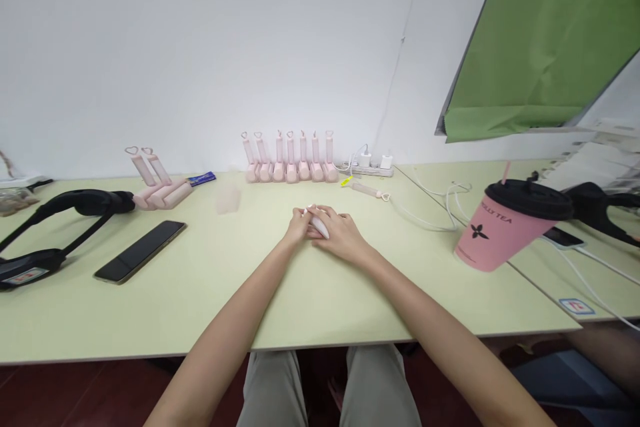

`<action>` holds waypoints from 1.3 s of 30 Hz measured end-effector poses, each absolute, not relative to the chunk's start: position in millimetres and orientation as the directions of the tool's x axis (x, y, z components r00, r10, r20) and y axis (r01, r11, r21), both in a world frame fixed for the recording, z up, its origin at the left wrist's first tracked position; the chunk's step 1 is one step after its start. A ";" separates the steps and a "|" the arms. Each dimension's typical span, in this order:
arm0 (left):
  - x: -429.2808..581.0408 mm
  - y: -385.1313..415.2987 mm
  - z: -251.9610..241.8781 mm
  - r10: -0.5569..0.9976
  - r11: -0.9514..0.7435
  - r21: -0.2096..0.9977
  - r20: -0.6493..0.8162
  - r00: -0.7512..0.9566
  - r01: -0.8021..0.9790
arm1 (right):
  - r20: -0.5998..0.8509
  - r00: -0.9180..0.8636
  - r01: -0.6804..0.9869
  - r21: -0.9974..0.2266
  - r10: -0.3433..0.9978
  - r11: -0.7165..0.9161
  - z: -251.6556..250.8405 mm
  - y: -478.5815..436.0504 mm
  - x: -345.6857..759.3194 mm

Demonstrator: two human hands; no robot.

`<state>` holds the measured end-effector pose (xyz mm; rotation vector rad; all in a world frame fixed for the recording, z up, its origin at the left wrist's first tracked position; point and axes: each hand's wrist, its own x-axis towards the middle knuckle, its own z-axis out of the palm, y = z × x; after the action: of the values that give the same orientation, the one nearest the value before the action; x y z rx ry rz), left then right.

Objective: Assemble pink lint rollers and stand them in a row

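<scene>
My two hands meet over the middle of the table, around a small whitish rounded piece (320, 227) whose kind I cannot make out. My left hand (297, 225) pinches its far end, with the fingertips partly hidden. Curled over it from the other side is my right hand (341, 233), its fingers bent and covering much of the piece. Beyond the hands, several pale pink devices (291, 170) with upright tubes and heart-shaped loops stand in a row by the wall. One loose tube with a heart loop (367, 190) lies to the right of that row.
On the left lie a black phone (141, 251), a black headset (65, 213), two more pink devices (163, 192) and a blue packet (201, 179). A pink cup (487, 233) stands tilted-looking at right. White cables (425, 223) run from a power strip (373, 170).
</scene>
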<state>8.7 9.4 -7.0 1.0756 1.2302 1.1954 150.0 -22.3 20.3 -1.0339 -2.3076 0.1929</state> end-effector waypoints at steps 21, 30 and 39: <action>23.9 -4.0 -9.1 0.711 -0.703 0.308 0.350 0.610 0.641 | 0.224 -0.373 -0.521 -0.854 0.900 -0.003 34.1 10.6 189.8; 30.8 -7.2 -10.5 0.686 -0.712 0.330 0.511 0.517 0.620 | 0.052 0.035 -0.043 -0.998 0.998 0.054 14.8 39.9 208.5; -15.0 7.6 -5.4 0.824 -0.531 0.763 0.365 0.433 0.369 | 0.056 -0.346 0.129 -0.986 0.937 0.106 5.3 26.3 190.5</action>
<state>-15.0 7.6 -5.4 2.0945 1.0005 0.9959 190.5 26.3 5.3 -1.0685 -1.6137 1.3226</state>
